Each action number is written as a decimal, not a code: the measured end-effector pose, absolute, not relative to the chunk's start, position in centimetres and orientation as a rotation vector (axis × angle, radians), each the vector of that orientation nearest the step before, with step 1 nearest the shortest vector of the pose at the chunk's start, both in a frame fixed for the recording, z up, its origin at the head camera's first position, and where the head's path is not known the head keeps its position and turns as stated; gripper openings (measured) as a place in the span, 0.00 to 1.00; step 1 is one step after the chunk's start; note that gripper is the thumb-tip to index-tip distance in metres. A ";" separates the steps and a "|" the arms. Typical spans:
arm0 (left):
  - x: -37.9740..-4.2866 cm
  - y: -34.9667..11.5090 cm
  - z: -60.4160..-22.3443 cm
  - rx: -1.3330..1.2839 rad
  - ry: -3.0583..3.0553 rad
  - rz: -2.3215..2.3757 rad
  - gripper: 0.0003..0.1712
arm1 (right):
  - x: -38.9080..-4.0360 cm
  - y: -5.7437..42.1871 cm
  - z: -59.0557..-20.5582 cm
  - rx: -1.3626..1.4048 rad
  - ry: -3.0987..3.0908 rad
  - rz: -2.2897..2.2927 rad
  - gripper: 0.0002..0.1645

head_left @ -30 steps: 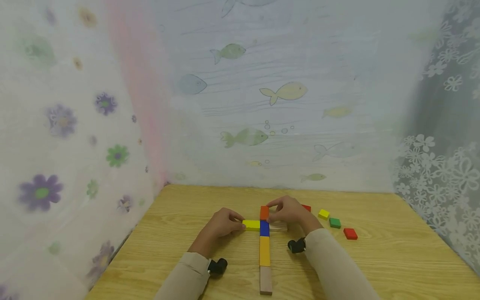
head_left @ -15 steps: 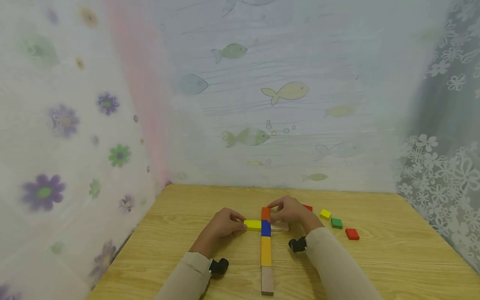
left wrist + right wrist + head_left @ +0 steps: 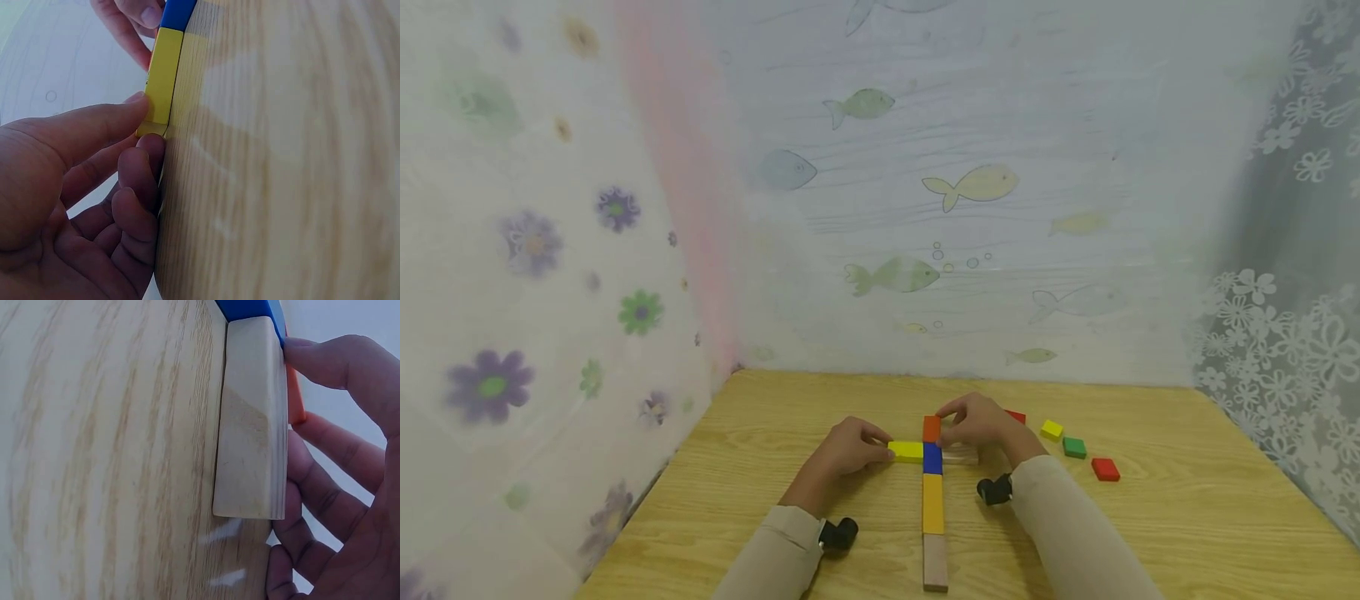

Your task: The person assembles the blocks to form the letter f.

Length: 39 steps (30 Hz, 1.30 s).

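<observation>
Wooden blocks form a cross flat on the table, with a blue block (image 3: 932,458) in the middle. My left hand (image 3: 850,446) pinches the outer end of the yellow block (image 3: 907,452), which meets the blue one from the left. At the far end, an orange-red block (image 3: 932,427) is held by my right hand (image 3: 977,421), index finger at its far corner and thumb close to the blue block. A plain wood block (image 3: 250,419) extends to the right under that hand. Toward me run an amber block (image 3: 933,503) and another plain wood block (image 3: 935,561).
Right of the cross lie a small yellow block (image 3: 1052,430), a green block (image 3: 1074,447) and a red block (image 3: 1106,469). Another red block (image 3: 1017,417) is partly hidden behind my right wrist. Patterned curtains (image 3: 880,225) hang along the wooden table's (image 3: 760,400) back and sides.
</observation>
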State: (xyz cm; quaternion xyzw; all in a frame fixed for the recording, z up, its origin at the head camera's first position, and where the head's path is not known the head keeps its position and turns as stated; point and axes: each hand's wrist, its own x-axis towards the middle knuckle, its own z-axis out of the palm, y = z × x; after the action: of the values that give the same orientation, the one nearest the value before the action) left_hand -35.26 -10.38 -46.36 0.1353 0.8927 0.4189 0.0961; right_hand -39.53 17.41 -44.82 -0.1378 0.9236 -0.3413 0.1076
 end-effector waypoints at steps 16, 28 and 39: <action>-35.2 -10.3 -46.4 0.390 2.638 1.260 0.17 | -39.5 17.4 -44.8 -0.404 2.719 -1.003 0.30; -35.2 -10.3 -46.2 0.396 2.643 1.250 0.17 | -39.3 17.0 -44.9 -0.374 2.735 -1.009 0.28; -35.2 -10.5 -46.5 0.399 2.641 1.256 0.17 | -39.5 16.9 -45.3 -0.388 2.758 -0.980 0.25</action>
State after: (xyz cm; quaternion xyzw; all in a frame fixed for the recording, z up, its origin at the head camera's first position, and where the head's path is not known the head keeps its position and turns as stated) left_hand -35.24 -10.50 -46.49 0.1346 0.8907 0.4237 0.0949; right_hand -39.52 16.93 -45.25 -0.1309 0.9299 -0.3306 0.0942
